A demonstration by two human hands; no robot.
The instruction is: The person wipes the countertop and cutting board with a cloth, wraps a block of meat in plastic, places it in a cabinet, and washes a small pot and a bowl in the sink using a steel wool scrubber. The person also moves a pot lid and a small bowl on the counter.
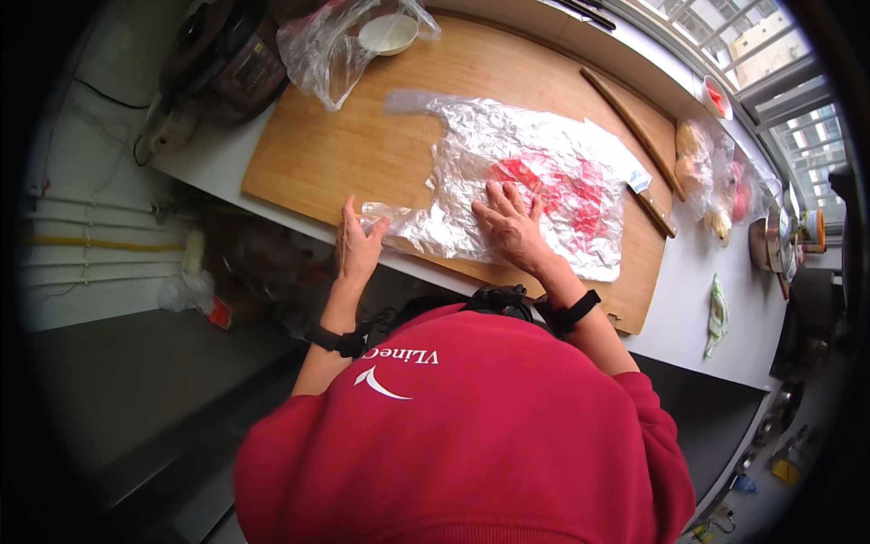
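Observation:
A crinkled, shiny plastic carrier bag (469,149) with red print lies spread over a large wooden board (326,156). Its two handle strips point left. My right hand (513,224) presses on the bag near the red print, palm down and fingers spread. At the end of the lower handle strip (414,224) is my left hand (359,241), thumb and fingers apart around the strip's end, by the board's near edge. Right of the bag lies a kitchen knife (652,207); its blade is partly hidden beside the bag.
A wooden rolling pin (632,129) lies along the board's right side. A clear plastic bag (319,61) and white bowl (389,34) are at the far left, near an electric cooker (238,75). Bagged items (707,170), a pot (768,238) and a cloth (717,316) stand right.

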